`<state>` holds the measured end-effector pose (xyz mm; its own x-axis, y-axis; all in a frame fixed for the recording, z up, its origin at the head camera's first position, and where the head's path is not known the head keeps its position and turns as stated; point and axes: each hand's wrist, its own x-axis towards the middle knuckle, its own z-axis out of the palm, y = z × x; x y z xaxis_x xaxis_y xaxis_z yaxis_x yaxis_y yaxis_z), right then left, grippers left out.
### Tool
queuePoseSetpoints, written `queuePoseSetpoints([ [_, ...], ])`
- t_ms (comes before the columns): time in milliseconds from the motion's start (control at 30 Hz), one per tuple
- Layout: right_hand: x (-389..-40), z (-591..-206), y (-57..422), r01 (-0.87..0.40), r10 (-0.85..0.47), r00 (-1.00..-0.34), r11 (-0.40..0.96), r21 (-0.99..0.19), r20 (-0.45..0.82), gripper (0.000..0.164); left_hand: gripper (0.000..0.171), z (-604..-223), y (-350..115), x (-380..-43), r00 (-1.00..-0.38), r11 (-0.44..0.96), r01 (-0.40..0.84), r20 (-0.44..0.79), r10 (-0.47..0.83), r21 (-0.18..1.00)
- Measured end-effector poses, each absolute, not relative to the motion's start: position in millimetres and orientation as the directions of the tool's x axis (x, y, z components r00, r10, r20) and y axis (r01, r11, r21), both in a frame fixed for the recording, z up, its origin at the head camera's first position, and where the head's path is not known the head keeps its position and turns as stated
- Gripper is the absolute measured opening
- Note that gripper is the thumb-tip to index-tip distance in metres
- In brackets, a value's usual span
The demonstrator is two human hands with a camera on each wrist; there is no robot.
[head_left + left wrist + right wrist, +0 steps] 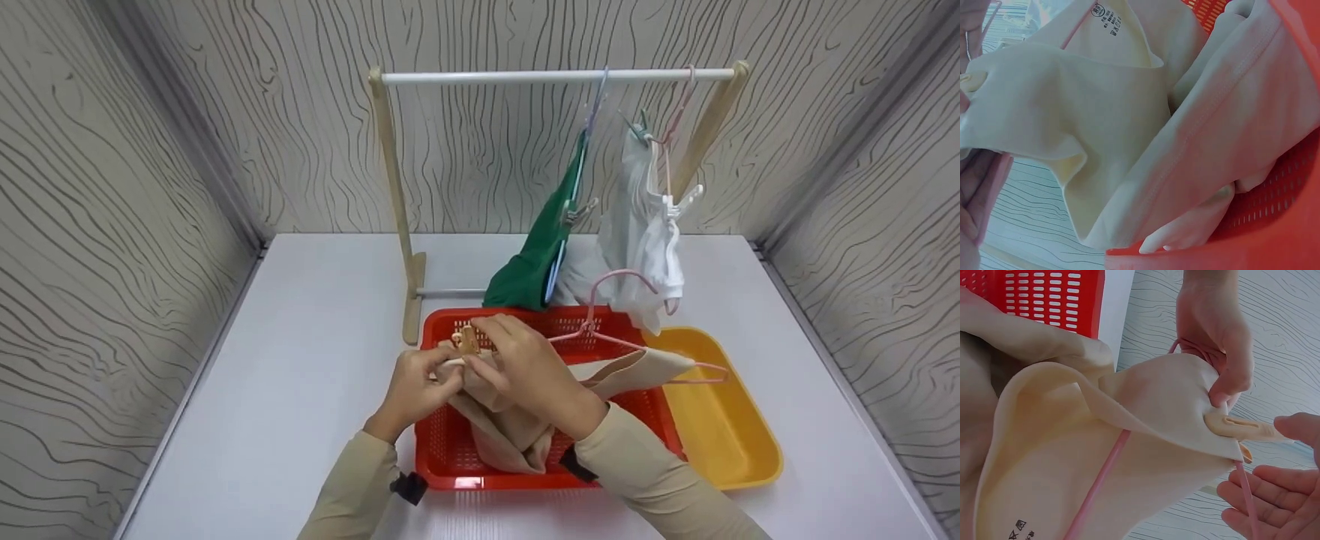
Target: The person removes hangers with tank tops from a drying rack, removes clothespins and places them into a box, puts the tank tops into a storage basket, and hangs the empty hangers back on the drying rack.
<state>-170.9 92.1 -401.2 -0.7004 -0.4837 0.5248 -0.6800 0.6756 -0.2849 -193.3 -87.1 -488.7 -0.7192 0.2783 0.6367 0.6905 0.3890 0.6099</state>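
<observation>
A cream garment [510, 431] with a printed care label inside hangs on a pink hanger [591, 304], its lower folds down in the red basket [480, 480]. My left hand [420, 382] pinches the garment's edge together with the hanger's end, thumb on the cloth [1157, 391]. Beside that thumb, a beige clothespin [1241, 427] is clipped on the edge. My right hand [536, 371] is at the clothespin; in the right wrist view its thumb [1297, 427] is at the pin's tail, with the other fingers [1266, 495] extended apart below.
Behind the basket stands a drying rack with a white bar [487, 77]. From it hang a green garment [536, 247] and white garments [641, 225], with clothespins on them. A yellow tub [739, 442] sits right of the basket, partly behind it. Patterned walls surround the white table [300, 322].
</observation>
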Motion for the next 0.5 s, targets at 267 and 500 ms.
queuePoseSetpoints([
  [267,-175.3,-399.3,86.5,-0.645,-0.495,-0.751,0.692,-0.324,0.438,0.033,0.011,-487.6,-87.6,-193.1,-0.714,0.379,0.698,0.634,0.298,0.608],
  [500,-174.0,-397.9,84.3,-0.663,-0.516,-0.741,0.666,-0.342,0.431,0.029,0.008,-488.5,-87.4,-192.6,-0.705,0.394,0.703,0.651,0.282,0.591],
])
